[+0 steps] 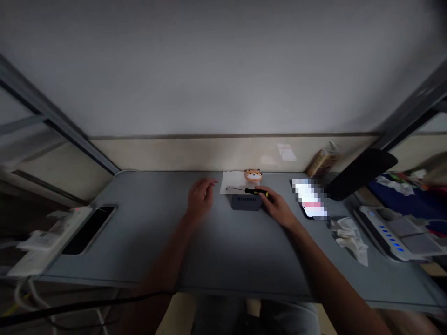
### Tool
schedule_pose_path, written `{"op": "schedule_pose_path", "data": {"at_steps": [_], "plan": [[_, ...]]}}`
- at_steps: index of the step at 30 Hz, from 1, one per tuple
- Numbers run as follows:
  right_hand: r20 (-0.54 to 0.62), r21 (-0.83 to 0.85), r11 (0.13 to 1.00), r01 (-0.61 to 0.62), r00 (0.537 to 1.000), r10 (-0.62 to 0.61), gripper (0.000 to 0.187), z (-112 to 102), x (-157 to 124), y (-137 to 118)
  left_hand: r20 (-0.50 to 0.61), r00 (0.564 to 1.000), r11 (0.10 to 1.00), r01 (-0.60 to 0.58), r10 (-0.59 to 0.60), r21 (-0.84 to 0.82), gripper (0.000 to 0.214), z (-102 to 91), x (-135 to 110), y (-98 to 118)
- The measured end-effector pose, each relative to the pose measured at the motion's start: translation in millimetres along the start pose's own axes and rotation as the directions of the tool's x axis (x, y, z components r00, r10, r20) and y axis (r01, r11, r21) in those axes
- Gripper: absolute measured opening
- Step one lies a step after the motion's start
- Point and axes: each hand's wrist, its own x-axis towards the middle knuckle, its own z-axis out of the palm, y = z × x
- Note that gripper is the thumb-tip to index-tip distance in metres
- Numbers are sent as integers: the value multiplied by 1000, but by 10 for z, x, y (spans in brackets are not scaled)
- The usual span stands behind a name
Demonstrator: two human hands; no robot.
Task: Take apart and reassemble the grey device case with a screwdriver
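Observation:
My right hand [277,208] is closed around the black and yellow handle of a screwdriver [252,190], whose thin shaft points left over a sheet of white paper [230,179]. At the shaft's tip is a tiny dark piece [226,188], too small to name. Just below the screwdriver, a dark grey box with a row of vent slots [246,203] sits by my right fingers; I cannot tell whether they touch it. To the left of the paper, my left hand [200,197] hovers over the table, fingers bent but apart, with nothing visible in them.
An orange and white animal-face item [253,175] lies on the paper's far corner. To the right are a lit phone [310,199], a dark upright object [363,174], a carton [323,163], crumpled tissue [350,237] and a power strip [387,235]. Leftward lies a dark phone [90,230].

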Motion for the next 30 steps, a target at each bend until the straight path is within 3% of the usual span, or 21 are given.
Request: {"op": "schedule_pose_path", "data": {"at_steps": [5,8,11,17,23,30], "plan": [[71,-46,998,-37,997,40,49,6,-2,-17,-19,999,999,-36,37,26,30,15,-14,66],[53,-38,997,-63,996,65,49,22,-5,-51,-49,998,999,-43,44,28,28,24,-23,111],[-27,41,997,-64,998,65,48,20,4,-100,-51,995,996,-87,87,4,27,33,-38,174],[-154,222,970,-103,978,139,48,-141,41,-245,83,984,987,-159,160,-24,26,112,-81,401],[-342,477,873,-99,894,289,37,-330,63,-252,263,919,956,-276,292,-97,22,219,-102,566],[-444,468,882,-48,851,282,31,-447,95,-168,291,915,960,-263,278,-92,26,219,-109,503]]}}
